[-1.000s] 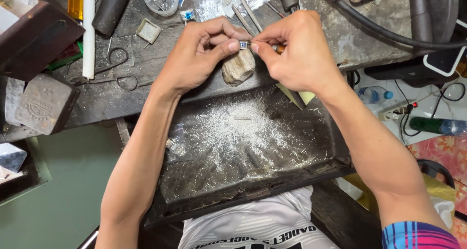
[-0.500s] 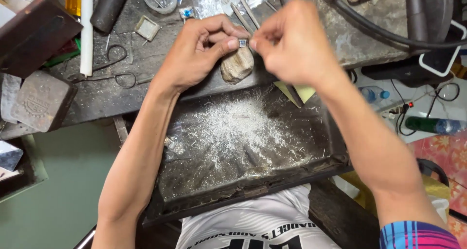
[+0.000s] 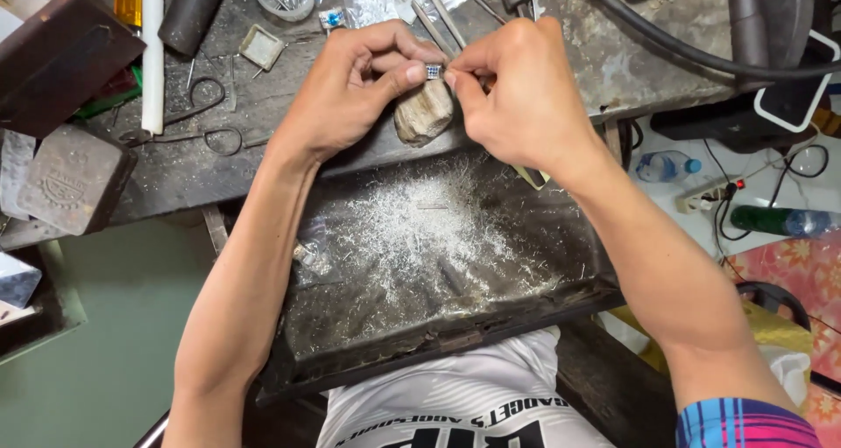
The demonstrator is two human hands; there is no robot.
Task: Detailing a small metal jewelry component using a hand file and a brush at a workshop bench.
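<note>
Left hand (image 3: 350,89) and right hand (image 3: 517,89) pinch 1 small silver piece (image 3: 433,70) — above a filings-dusted dark tray (image 3: 420,264).

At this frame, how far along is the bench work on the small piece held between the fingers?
Done: much filing, judging by the pale metal filings covering the catch tray. In hand: the left hand pinches a small silvery piece over the worn bench peg, while the right hand works at it; any tool is hidden. Left: cannot tell; the piece is too small to judge its finish.

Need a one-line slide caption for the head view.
Left hand and right hand pinch a small silver piece over a worn wooden peg, above a tray of filings.
</note>
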